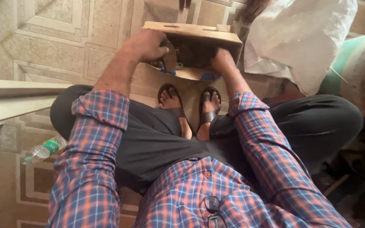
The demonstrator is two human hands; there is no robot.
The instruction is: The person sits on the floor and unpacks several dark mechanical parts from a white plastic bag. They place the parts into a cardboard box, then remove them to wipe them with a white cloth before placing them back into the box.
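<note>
- On the tiled floor (pixel 64 42) ahead of your feet: open cardboard box (pixel 191 31), dark stuff inside, just past your sandals (pixel 191 105).
- White sack (pixel 300 38) right of the box, touching it.
- Your left hand (pixel 148 44) is clamped on a dark flat piece (pixel 170 57) at the box's near left edge.
- Your right hand (pixel 221 59) reaches into the box; fingers hidden, grip can't be told.
- Bottle (pixel 43 150) lies by your left knee.

cardboard box (pixel 193 31): matt brown | floor (pixel 55 42): smooth stone tile | bottle (pixel 43 150): clear plastic
</note>
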